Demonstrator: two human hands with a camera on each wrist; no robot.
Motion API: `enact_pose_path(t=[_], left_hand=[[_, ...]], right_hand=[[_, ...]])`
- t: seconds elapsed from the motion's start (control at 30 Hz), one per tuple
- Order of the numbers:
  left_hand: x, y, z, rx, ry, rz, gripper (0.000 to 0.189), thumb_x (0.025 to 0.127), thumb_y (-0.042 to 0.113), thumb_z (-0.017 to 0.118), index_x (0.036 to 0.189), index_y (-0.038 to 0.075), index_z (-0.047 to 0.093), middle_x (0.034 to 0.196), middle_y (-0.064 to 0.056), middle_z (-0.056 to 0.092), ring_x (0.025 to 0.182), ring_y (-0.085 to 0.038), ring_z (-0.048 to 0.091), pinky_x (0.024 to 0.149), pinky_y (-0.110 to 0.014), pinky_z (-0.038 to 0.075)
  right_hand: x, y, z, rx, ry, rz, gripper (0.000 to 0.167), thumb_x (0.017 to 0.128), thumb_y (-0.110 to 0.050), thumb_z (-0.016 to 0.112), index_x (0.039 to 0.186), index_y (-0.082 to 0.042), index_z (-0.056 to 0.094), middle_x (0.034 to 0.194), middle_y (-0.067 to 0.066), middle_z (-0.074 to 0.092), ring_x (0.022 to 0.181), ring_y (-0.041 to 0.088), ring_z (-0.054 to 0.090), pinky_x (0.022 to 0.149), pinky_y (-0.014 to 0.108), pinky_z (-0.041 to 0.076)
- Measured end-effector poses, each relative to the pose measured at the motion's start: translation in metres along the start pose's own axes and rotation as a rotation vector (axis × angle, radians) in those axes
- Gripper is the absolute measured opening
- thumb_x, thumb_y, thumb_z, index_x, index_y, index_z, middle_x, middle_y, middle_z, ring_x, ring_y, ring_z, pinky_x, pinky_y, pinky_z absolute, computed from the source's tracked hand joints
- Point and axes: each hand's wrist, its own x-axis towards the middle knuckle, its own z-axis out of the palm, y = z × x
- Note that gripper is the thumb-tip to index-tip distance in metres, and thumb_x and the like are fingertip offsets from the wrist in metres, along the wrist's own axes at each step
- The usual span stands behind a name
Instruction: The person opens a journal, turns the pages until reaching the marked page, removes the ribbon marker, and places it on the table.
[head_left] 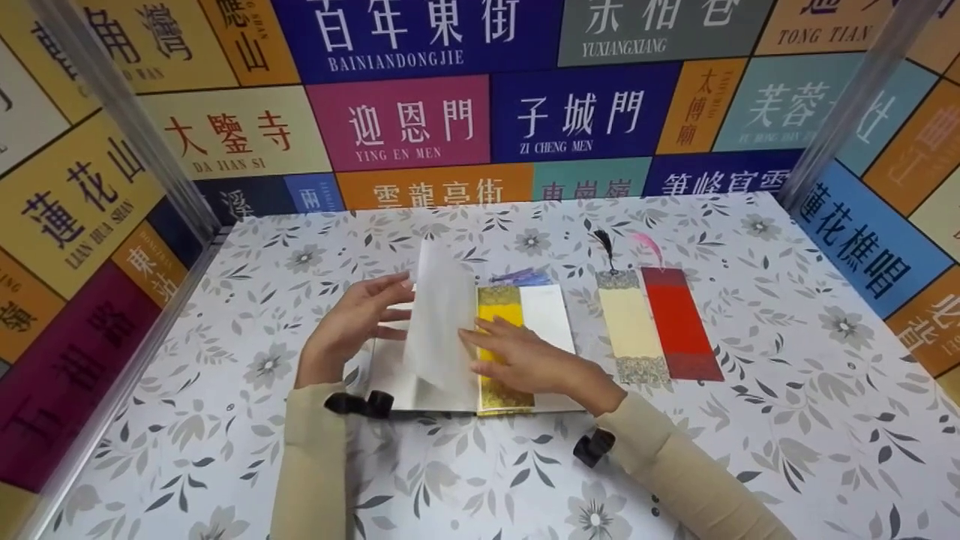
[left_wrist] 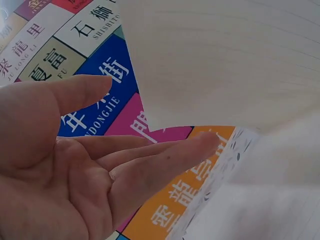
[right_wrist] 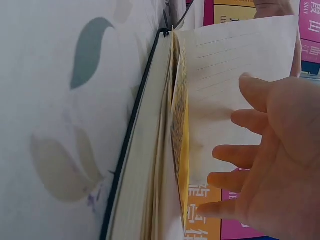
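A notebook (head_left: 551, 315) lies open on the table, with one lined page (head_left: 442, 330) standing up near its middle. Along the inner side of its right half lies a yellow bookmark (head_left: 501, 311) with patterned ends, a purple-blue tassel (head_left: 525, 277) showing past the top edge. My left hand (head_left: 352, 322) is on the left of the raised page, fingers extended; in the left wrist view its palm and thumb hold nothing. My right hand (head_left: 529, 360) hovers over the yellow bookmark, fingers spread toward the raised page (right_wrist: 235, 65), and holds nothing.
Right of the notebook lie a cream bookmark (head_left: 631, 322) with a black tassel (head_left: 602, 246) and a red bookmark (head_left: 679, 319) with a pink tassel (head_left: 648, 246). A floral cloth covers the table (head_left: 255, 442). Colourful sign panels (head_left: 397, 124) stand behind and at both sides.
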Motion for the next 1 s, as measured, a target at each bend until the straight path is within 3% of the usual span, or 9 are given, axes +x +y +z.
enact_pose_path(t=[0.23, 0.43, 0.6, 0.7, 0.87, 1.0], left_hand=[[-0.001, -0.003, -0.003, 0.234, 0.036, 0.013, 0.079, 0.092, 0.007, 0.067, 0.16, 0.02, 0.028, 0.149, -0.02, 0.052, 0.112, -0.026, 0.067, 0.075, -0.029, 0.061], [-0.002, -0.006, -0.001, 0.469, 0.083, 0.058, 0.068, 0.085, -0.004, 0.065, 0.149, 0.008, 0.048, 0.135, -0.024, 0.061, 0.096, -0.021, 0.064, 0.069, -0.024, 0.054], [0.0, -0.009, 0.002, 0.64, 0.129, 0.019, 0.06, 0.082, -0.002, 0.069, 0.141, 0.003, 0.057, 0.133, -0.024, 0.063, 0.101, -0.026, 0.062, 0.084, -0.033, 0.054], [0.001, -0.011, 0.005, 0.721, 0.111, -0.016, 0.063, 0.081, -0.001, 0.071, 0.141, 0.004, 0.056, 0.142, -0.022, 0.058, 0.111, -0.03, 0.06, 0.097, -0.041, 0.052], [0.003, -0.015, 0.013, 0.776, 0.061, -0.063, 0.072, 0.079, 0.001, 0.073, 0.147, 0.003, 0.049, 0.153, -0.021, 0.047, 0.12, -0.034, 0.057, 0.104, -0.046, 0.05], [0.004, -0.016, 0.024, 0.859, 0.037, -0.094, 0.07, 0.082, 0.008, 0.074, 0.147, 0.005, 0.049, 0.16, -0.026, 0.032, 0.144, -0.044, 0.039, 0.12, -0.056, 0.034]], right_hand=[[0.0, 0.0, 0.002, -0.072, -0.064, 0.085, 0.056, 0.103, -0.038, 0.052, 0.156, -0.031, 0.034, 0.169, 0.009, 0.018, 0.157, 0.037, 0.003, 0.126, 0.064, 0.003], [-0.003, 0.006, 0.003, -0.081, -0.064, 0.088, 0.059, 0.101, -0.035, 0.058, 0.156, -0.029, 0.036, 0.168, 0.011, 0.018, 0.157, 0.039, 0.003, 0.125, 0.066, 0.004], [-0.004, 0.009, 0.002, -0.062, -0.074, 0.095, 0.061, 0.1, -0.037, 0.059, 0.156, -0.03, 0.035, 0.169, 0.009, 0.016, 0.157, 0.037, 0.004, 0.125, 0.064, 0.005], [-0.004, 0.009, 0.002, -0.058, -0.082, 0.098, 0.061, 0.101, -0.037, 0.058, 0.156, -0.03, 0.035, 0.169, 0.008, 0.015, 0.157, 0.036, 0.003, 0.126, 0.063, 0.004], [-0.004, 0.01, 0.003, -0.076, -0.1, 0.108, 0.06, 0.101, -0.038, 0.056, 0.157, -0.032, 0.033, 0.17, 0.006, 0.013, 0.158, 0.035, 0.003, 0.127, 0.061, 0.002], [-0.003, 0.011, 0.004, -0.093, -0.108, 0.113, 0.06, 0.102, -0.039, 0.055, 0.157, -0.033, 0.032, 0.17, 0.005, 0.012, 0.158, 0.033, 0.002, 0.127, 0.059, 0.001]])
